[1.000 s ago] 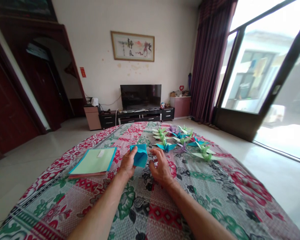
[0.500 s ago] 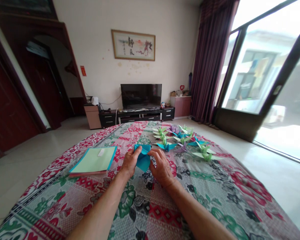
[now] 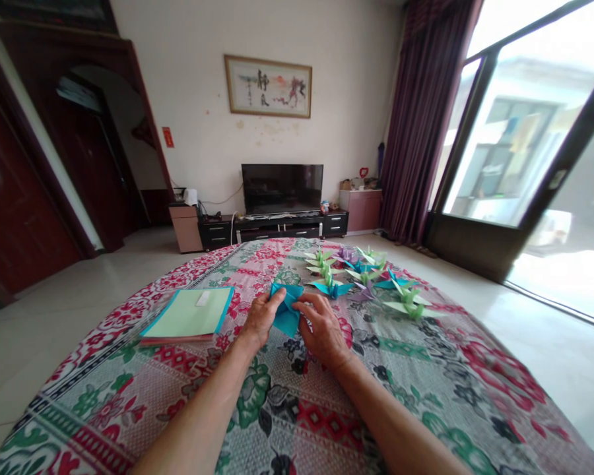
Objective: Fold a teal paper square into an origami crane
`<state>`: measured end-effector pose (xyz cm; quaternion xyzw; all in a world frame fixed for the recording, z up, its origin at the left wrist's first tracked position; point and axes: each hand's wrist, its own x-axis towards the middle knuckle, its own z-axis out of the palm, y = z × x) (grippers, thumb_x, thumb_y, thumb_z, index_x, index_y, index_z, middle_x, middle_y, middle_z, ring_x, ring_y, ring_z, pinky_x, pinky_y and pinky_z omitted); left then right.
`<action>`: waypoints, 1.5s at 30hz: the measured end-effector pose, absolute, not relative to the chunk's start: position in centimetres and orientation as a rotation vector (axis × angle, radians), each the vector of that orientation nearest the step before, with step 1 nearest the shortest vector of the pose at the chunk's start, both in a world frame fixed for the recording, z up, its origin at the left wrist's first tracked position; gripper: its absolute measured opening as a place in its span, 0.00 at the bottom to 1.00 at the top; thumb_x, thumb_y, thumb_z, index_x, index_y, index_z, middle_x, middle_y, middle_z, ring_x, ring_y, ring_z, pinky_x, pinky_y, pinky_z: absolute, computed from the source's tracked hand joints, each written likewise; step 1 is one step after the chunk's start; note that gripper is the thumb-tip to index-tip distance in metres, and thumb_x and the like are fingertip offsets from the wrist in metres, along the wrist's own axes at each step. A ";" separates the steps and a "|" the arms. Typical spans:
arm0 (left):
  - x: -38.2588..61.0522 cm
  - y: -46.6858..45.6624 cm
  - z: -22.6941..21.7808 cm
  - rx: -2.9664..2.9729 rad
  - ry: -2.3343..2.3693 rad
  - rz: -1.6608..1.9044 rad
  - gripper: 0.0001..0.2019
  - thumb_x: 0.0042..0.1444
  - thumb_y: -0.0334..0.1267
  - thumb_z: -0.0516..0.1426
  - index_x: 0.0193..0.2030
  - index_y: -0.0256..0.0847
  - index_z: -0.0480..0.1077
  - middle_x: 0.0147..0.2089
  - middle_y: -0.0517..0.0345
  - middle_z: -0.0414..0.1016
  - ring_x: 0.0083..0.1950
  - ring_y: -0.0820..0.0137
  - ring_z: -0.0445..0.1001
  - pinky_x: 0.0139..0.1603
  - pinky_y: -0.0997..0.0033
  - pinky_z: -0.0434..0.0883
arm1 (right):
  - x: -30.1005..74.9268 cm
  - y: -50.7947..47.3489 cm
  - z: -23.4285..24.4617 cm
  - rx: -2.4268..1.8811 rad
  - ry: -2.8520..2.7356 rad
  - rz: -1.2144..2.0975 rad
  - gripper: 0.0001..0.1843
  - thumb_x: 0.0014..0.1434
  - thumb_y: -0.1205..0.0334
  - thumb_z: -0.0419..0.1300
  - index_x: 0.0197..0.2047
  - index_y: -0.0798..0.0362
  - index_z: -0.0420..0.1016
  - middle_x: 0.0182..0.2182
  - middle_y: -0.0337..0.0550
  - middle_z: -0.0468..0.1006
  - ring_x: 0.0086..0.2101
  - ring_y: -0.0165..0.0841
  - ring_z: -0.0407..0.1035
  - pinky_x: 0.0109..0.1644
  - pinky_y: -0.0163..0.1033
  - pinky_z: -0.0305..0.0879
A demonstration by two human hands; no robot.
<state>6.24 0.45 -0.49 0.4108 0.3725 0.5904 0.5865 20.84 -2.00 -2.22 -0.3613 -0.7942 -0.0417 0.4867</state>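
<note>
A partly folded piece of blue origami paper (image 3: pixel 287 320) is held between both hands over the middle of the table. My left hand (image 3: pixel 261 319) grips its left edge, thumb on top and fingers beneath. At the right edge, my right hand (image 3: pixel 323 328) is closed on the paper with thumb and fingertips. Beyond my right hand stand several folded paper cranes: green ones such as the near green crane (image 3: pixel 412 308), blue ones such as the blue crane (image 3: pixel 332 288), and purple ones such as the purple crane (image 3: pixel 365 290).
A stack of coloured paper (image 3: pixel 183 316), light green on top with blue edges showing, lies left of my hands. A small white piece (image 3: pixel 202 299) rests on it. A patterned cloth (image 3: pixel 257 396) covers the round table. A television (image 3: pixel 282 189) stands beyond.
The blue paper has shifted and tilted slightly, its upper flap lying differently between my fingers. Both hands keep their hold. The whole view has moved a little.
</note>
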 end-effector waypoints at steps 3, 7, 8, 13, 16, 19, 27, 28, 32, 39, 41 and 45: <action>6.3 0.4 -0.6 1.031 0.877 1.379 0.17 0.39 0.48 0.64 0.31 0.37 0.72 0.21 0.62 0.71 0.20 0.73 0.68 0.22 0.72 0.67 | 20.8 -2.0 -2.3 -0.890 -1.943 -0.093 0.19 0.55 0.72 0.51 0.48 0.49 0.69 0.45 0.47 0.68 0.46 0.38 0.62 0.51 0.47 0.61; 6.3 0.4 -0.7 1.091 0.903 1.385 0.17 0.40 0.48 0.63 0.31 0.37 0.72 0.20 0.63 0.70 0.19 0.74 0.67 0.21 0.74 0.66 | 20.7 -2.0 -2.4 -0.905 -1.920 -0.047 0.20 0.52 0.74 0.51 0.48 0.51 0.66 0.45 0.48 0.68 0.47 0.38 0.62 0.52 0.46 0.60; 6.2 0.4 -0.7 1.092 0.910 1.385 0.17 0.40 0.48 0.63 0.30 0.37 0.71 0.21 0.63 0.70 0.19 0.74 0.67 0.20 0.74 0.66 | 20.6 -2.0 -2.5 -0.904 -1.907 -0.032 0.20 0.51 0.75 0.52 0.47 0.52 0.65 0.44 0.48 0.69 0.47 0.38 0.62 0.52 0.46 0.60; 6.2 0.3 -0.5 1.068 0.938 1.387 0.18 0.39 0.49 0.63 0.29 0.36 0.70 0.21 0.62 0.70 0.18 0.75 0.66 0.20 0.74 0.65 | 20.7 -1.9 -2.5 -0.866 -1.899 -0.032 0.16 0.52 0.75 0.52 0.43 0.52 0.66 0.43 0.46 0.69 0.45 0.36 0.63 0.50 0.44 0.61; 6.2 0.3 -0.5 1.066 0.932 1.377 0.18 0.40 0.49 0.63 0.30 0.36 0.69 0.20 0.62 0.70 0.18 0.75 0.65 0.19 0.74 0.65 | 20.8 -1.8 -2.4 -0.854 -1.922 -0.073 0.12 0.54 0.73 0.52 0.41 0.51 0.68 0.42 0.46 0.70 0.44 0.36 0.63 0.50 0.44 0.61; 6.2 0.4 -0.6 1.094 0.926 1.354 0.17 0.40 0.49 0.63 0.30 0.37 0.69 0.20 0.63 0.70 0.18 0.75 0.65 0.20 0.74 0.65 | 20.8 -1.8 -2.5 -0.871 -1.923 -0.082 0.12 0.54 0.73 0.52 0.41 0.51 0.70 0.43 0.46 0.70 0.45 0.36 0.63 0.50 0.44 0.62; 6.1 0.3 -0.4 1.149 1.057 1.291 0.17 0.41 0.50 0.62 0.30 0.36 0.71 0.22 0.61 0.70 0.21 0.75 0.66 0.22 0.76 0.66 | 20.8 -2.0 -2.3 -0.888 -1.942 0.006 0.13 0.56 0.71 0.52 0.43 0.52 0.70 0.44 0.48 0.68 0.46 0.37 0.63 0.51 0.45 0.62; 6.1 0.2 -0.3 1.144 1.087 1.263 0.18 0.42 0.50 0.61 0.32 0.36 0.72 0.23 0.60 0.71 0.23 0.74 0.67 0.22 0.75 0.67 | 20.8 -2.1 -2.2 -0.886 -1.944 0.019 0.13 0.56 0.70 0.51 0.44 0.51 0.70 0.44 0.48 0.68 0.45 0.36 0.63 0.51 0.44 0.62; 5.8 0.0 -0.2 1.103 1.088 1.172 0.19 0.41 0.51 0.62 0.34 0.37 0.73 0.25 0.58 0.71 0.25 0.73 0.68 0.22 0.75 0.68 | 20.7 -2.1 -2.3 -0.915 -1.907 0.065 0.12 0.58 0.68 0.51 0.45 0.51 0.67 0.41 0.47 0.69 0.42 0.36 0.65 0.48 0.43 0.64; 5.7 0.2 -0.3 0.981 0.996 1.089 0.19 0.45 0.50 0.60 0.36 0.36 0.72 0.24 0.58 0.72 0.23 0.73 0.68 0.20 0.76 0.66 | 20.6 -1.5 -2.8 -0.962 -1.758 0.079 0.08 0.57 0.66 0.54 0.41 0.52 0.64 0.36 0.44 0.69 0.39 0.34 0.65 0.45 0.41 0.64; 5.6 0.2 -0.3 0.954 0.986 1.092 0.18 0.45 0.50 0.60 0.35 0.36 0.72 0.24 0.58 0.71 0.23 0.74 0.68 0.19 0.76 0.67 | 20.5 -1.5 -2.7 -0.954 -1.745 0.050 0.08 0.56 0.66 0.55 0.41 0.52 0.65 0.37 0.44 0.69 0.40 0.35 0.65 0.45 0.42 0.64; 5.6 0.4 -0.4 0.939 0.955 1.120 0.17 0.45 0.49 0.60 0.34 0.36 0.72 0.23 0.60 0.69 0.24 0.74 0.68 0.19 0.77 0.67 | 20.4 -1.7 -2.5 -0.966 -1.791 -0.059 0.07 0.56 0.66 0.55 0.40 0.51 0.68 0.39 0.45 0.69 0.41 0.36 0.64 0.46 0.44 0.62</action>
